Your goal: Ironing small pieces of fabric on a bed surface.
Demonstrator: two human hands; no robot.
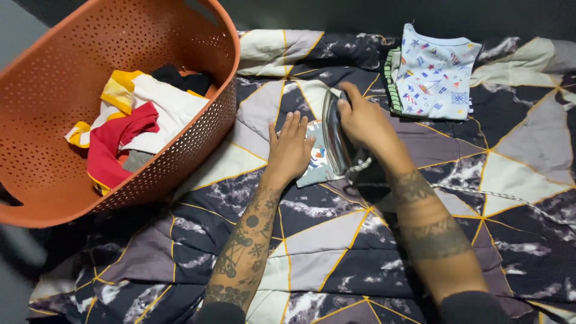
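Orange basket [198,150], folded patterned clothes [433,72]

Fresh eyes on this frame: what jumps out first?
The big orange perforated basket at upper left, holding crumpled red, white and yellow clothes. At centre, the right hand grips an iron on a small printed garment, which the left hand presses flat on the patterned quilt.

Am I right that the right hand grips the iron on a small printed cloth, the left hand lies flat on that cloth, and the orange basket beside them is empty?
Not quite: the orange basket is not empty. The head view shows red, white, yellow and dark clothes in it. The rest holds: the right hand grips the iron on the small printed cloth, and the left hand lies flat on it.
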